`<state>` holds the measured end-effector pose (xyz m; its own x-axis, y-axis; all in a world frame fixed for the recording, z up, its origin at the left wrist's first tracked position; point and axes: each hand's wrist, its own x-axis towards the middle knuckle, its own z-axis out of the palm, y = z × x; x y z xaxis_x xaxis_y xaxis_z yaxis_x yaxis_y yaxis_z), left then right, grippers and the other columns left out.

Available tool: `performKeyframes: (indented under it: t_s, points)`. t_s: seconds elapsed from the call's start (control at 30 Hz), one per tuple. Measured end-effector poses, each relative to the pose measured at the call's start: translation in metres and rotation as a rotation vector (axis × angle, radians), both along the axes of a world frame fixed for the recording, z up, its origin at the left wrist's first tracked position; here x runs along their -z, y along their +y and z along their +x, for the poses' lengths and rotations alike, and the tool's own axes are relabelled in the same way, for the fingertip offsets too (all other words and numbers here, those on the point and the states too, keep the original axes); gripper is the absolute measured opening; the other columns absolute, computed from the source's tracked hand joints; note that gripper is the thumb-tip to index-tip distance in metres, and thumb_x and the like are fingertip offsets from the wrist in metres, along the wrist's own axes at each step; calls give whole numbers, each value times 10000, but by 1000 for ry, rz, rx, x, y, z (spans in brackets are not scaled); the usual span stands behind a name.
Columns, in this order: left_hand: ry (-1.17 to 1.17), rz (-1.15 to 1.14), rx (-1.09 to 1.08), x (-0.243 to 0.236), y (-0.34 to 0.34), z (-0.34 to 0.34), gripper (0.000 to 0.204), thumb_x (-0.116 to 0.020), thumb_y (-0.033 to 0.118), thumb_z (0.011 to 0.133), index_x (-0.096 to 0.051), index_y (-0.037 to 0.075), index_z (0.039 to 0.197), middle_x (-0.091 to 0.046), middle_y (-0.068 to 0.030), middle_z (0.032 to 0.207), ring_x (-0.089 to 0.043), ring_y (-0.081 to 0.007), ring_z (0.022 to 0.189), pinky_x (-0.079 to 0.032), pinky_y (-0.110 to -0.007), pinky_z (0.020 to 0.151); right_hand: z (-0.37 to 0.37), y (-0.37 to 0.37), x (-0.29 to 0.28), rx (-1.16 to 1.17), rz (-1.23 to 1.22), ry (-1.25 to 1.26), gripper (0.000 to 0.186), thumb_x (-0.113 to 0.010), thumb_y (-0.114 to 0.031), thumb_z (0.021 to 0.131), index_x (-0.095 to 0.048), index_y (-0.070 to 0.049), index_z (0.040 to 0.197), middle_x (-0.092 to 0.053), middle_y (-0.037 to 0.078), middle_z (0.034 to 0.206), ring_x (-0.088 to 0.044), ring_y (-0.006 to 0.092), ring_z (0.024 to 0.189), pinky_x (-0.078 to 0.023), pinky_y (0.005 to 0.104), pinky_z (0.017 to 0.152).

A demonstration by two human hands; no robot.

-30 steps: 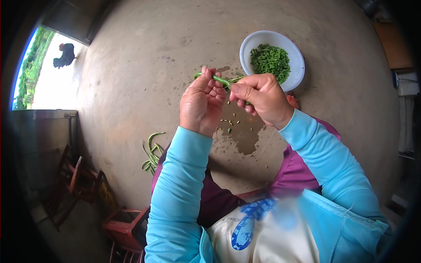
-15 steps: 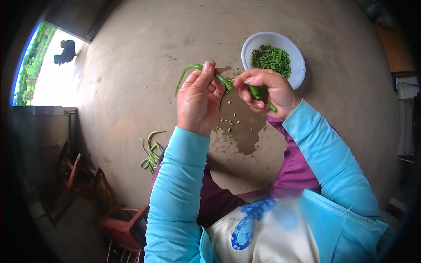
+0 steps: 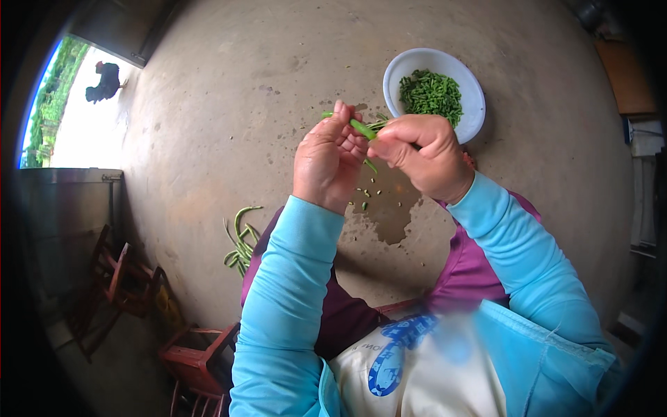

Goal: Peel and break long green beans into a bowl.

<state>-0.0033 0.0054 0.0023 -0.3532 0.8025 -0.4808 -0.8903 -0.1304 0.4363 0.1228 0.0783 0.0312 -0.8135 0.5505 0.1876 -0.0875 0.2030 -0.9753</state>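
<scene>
My left hand (image 3: 322, 161) pinches a long green bean (image 3: 362, 128), its fingertips near the middle of the view. Beside it my right hand (image 3: 429, 154) is closed on the bean’s near end, with its thumb over it; anything else within that fist is hidden. Just beyond both hands is a white plastic bowl (image 3: 474, 119) holding several short pieces of green bean (image 3: 427, 94). A loose bunch of long beans (image 3: 240, 250) lies on the floor beside my left leg. Small scraps (image 3: 365, 206) are scattered below my hands, on a wet patch (image 3: 389, 224) of floor.
The concrete floor (image 3: 222, 97) reaches an open doorway at upper left, where a black chicken (image 3: 102, 85) stands, greenery behind it. Red wooden chairs (image 3: 198, 354) and a panel (image 3: 76, 194) are at lower left. A brown board (image 3: 618, 76) and other dim items line the right edge.
Since half a second ago, my right fingers have closed onto the bean again and moved left. My left hand has shifted right; the bean’s dangling tail at left shows less now.
</scene>
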Motion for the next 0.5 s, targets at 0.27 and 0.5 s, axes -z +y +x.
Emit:
performKeyframes:
  t_s: [0.27, 0.5]
  points:
    - [64, 16, -131, -5, 0, -9, 77, -546, 116, 840, -544, 41, 856, -572, -32, 768, -532, -95, 640, -461, -211, 577, 12, 21, 7, -311, -851, 6, 168, -514, -151, 768, -574, -6, 709, -531, 48, 585, -446, 70, 428, -314, 181, 347]
    - [251, 23, 11, -8, -3, 4, 91, -568, 111, 829, -543, 25, 809, -569, -37, 769, -516, -70, 615, -458, -195, 571, 3, 12, 12, -164, -1107, -197, 243, -531, -268, 837, -555, -40, 755, -545, 42, 636, -441, 59, 411, -288, 153, 297]
